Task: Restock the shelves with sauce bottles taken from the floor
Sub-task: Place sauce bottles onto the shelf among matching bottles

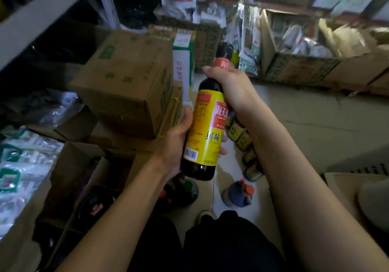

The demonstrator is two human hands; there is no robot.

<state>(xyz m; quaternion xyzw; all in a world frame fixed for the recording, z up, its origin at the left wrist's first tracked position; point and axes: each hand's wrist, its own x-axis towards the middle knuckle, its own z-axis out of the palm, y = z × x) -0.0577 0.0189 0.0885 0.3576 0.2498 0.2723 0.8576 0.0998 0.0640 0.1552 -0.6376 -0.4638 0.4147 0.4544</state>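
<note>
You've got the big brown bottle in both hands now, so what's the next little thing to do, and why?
Probably lift the soy sauce bottle up and left toward the grey shelf. The left hand already cups its lower half and the right hand grips its neck, so it looks secure and clear of the other bottles on the floor.

A shop stockroom: stacked cartons (126,82) left of the fingers (223,151), open boxes of packets (294,46) beyond them, a metal shelf (42,17) upper left, and bottles (239,193) standing on the floor (315,120) below.
</note>
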